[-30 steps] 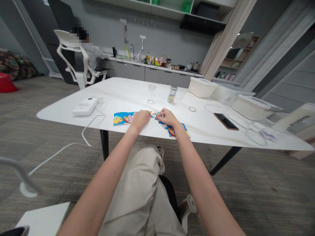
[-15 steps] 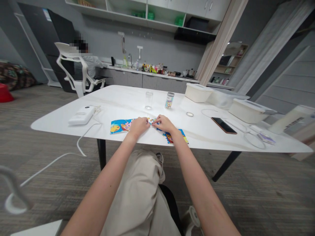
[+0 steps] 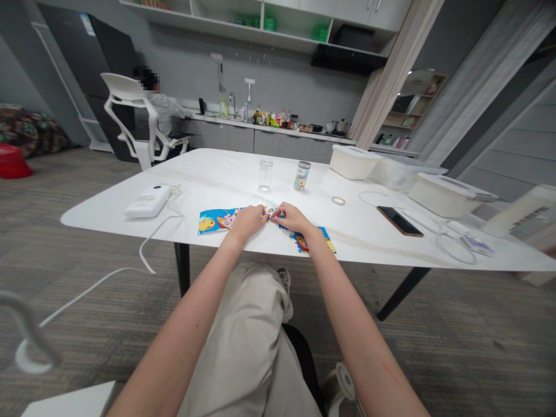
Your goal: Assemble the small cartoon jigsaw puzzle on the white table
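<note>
A colourful jigsaw puzzle (image 3: 214,220) lies flat near the front edge of the white table (image 3: 217,174). My left hand (image 3: 247,221) rests on its middle with the fingers curled and pressed on the pieces. My right hand (image 3: 292,217) sits just to the right, its fingertips pinched against the left hand's fingertips over a small puzzle piece that I can barely make out. The puzzle's right part (image 3: 321,236) shows past my right wrist.
On the table stand a clear glass (image 3: 264,175), a small printed jar (image 3: 302,176), a white device with a cable (image 3: 147,201), a phone (image 3: 399,220), white lidded boxes (image 3: 351,161) and a ring (image 3: 337,200). A person sits in a white chair (image 3: 125,116) at the far counter.
The camera has tilted and shifted slightly. Both hands stay on the puzzle, with the fingertips drawn closer together in the middle.
</note>
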The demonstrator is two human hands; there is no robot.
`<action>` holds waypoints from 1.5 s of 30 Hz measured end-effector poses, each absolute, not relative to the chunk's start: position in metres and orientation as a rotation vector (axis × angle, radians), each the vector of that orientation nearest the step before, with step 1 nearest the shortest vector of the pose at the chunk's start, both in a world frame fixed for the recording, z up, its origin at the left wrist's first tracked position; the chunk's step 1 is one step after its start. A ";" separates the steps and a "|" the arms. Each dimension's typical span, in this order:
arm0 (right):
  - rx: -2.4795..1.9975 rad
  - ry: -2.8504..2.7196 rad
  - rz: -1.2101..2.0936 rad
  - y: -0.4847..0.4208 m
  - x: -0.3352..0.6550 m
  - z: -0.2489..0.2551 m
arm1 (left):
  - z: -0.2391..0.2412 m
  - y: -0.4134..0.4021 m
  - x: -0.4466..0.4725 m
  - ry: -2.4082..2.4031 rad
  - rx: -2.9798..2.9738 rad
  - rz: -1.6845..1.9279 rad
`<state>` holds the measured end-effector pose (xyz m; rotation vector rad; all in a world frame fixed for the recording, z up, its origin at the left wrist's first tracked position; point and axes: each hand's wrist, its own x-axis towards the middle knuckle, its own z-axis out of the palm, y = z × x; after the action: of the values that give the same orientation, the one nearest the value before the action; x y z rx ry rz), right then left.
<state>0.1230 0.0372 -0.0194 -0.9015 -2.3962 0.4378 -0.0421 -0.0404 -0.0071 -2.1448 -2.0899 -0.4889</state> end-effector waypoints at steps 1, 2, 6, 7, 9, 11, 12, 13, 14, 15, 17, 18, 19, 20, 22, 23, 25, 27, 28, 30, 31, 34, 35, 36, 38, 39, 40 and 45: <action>-0.901 -2.387 0.449 0.037 0.123 -0.019 | -0.007 -0.040 -0.042 -2.090 -2.148 -0.491; -0.901 -2.377 0.458 0.037 0.123 -0.019 | -0.007 -0.041 -0.042 -2.090 -2.148 -0.493; -0.917 -2.346 0.467 0.034 0.124 -0.017 | -0.005 -0.042 -0.041 -2.104 -2.149 -0.489; -0.919 -2.344 0.469 0.033 0.124 -0.017 | -0.004 -0.043 -0.041 -2.108 -2.151 -0.489; -0.911 -2.329 0.467 0.032 0.125 -0.014 | -0.003 -0.044 -0.040 -2.108 -2.161 -0.500; -0.894 -2.295 0.456 0.031 0.125 -0.012 | -0.002 -0.045 -0.039 -2.101 -2.169 -0.525; -0.889 -2.281 0.451 0.032 0.125 -0.012 | -0.002 -0.046 -0.039 -2.098 -2.170 -0.536; -0.889 -2.277 0.454 0.032 0.126 -0.012 | -0.002 -0.047 -0.039 -2.094 -2.167 -0.542; -0.896 -2.280 0.464 0.033 0.126 -0.012 | -0.001 -0.047 -0.038 -2.091 -2.166 -0.544; -0.906 -2.290 0.479 0.033 0.126 -0.012 | -0.001 -0.047 -0.038 -2.086 -2.167 -0.543; -0.927 -2.310 0.495 0.035 0.127 -0.014 | -0.002 -0.048 -0.038 -2.072 -2.182 -0.534; -0.935 -2.313 0.488 0.035 0.127 -0.014 | -0.002 -0.048 -0.039 -2.065 -2.193 -0.530; -0.938 -2.313 0.473 0.036 0.128 -0.015 | -0.002 -0.048 -0.039 -2.057 -2.203 -0.531; -0.937 -2.314 0.454 0.036 0.128 -0.016 | -0.002 -0.047 -0.039 -2.052 -2.207 -0.536; -0.929 -2.321 0.427 0.037 0.129 -0.017 | -0.003 -0.047 -0.040 -2.046 -2.208 -0.551; -0.922 -2.326 0.421 0.037 0.129 -0.017 | -0.004 -0.047 -0.040 -2.044 -2.206 -0.557; -0.906 -2.335 0.415 0.038 0.129 -0.018 | -0.004 -0.046 -0.040 -2.044 -2.202 -0.558; -0.892 -2.350 0.408 0.039 0.129 -0.019 | -0.005 -0.046 -0.040 -2.049 -2.198 -0.556; -0.889 -2.360 0.402 0.039 0.129 -0.019 | -0.005 -0.046 -0.040 -2.054 -2.194 -0.558; -0.895 -2.378 0.384 0.039 0.129 -0.019 | -0.005 -0.046 -0.040 -2.062 -2.179 -0.568; -0.902 -2.381 0.375 0.039 0.128 -0.019 | -0.005 -0.046 -0.040 -2.061 -2.172 -0.574; -0.921 -2.365 0.357 0.038 0.128 -0.019 | -0.007 -0.044 -0.040 -2.036 -2.181 -0.588; -0.927 -2.359 0.355 0.038 0.128 -0.019 | -0.007 -0.044 -0.040 -2.029 -2.192 -0.590; -0.932 -2.356 0.354 0.038 0.128 -0.019 | -0.008 -0.043 -0.041 -2.024 -2.201 -0.591; -0.938 -2.359 0.359 0.037 0.128 -0.018 | -0.008 -0.042 -0.041 -2.023 -2.204 -0.592; -0.935 -2.362 0.368 0.037 0.128 -0.018 | -0.009 -0.042 -0.041 -2.024 -2.202 -0.592; -0.929 -2.362 0.381 0.037 0.128 -0.018 | -0.009 -0.042 -0.041 -2.027 -2.198 -0.592; -0.919 -2.364 0.420 0.038 0.128 -0.018 | -0.007 -0.043 -0.041 -2.028 -2.200 -0.575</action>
<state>0.1280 0.0376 -0.0180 -0.9188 -2.3640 0.4204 -0.0408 -0.0433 -0.0068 -2.2004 -2.0282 -0.5748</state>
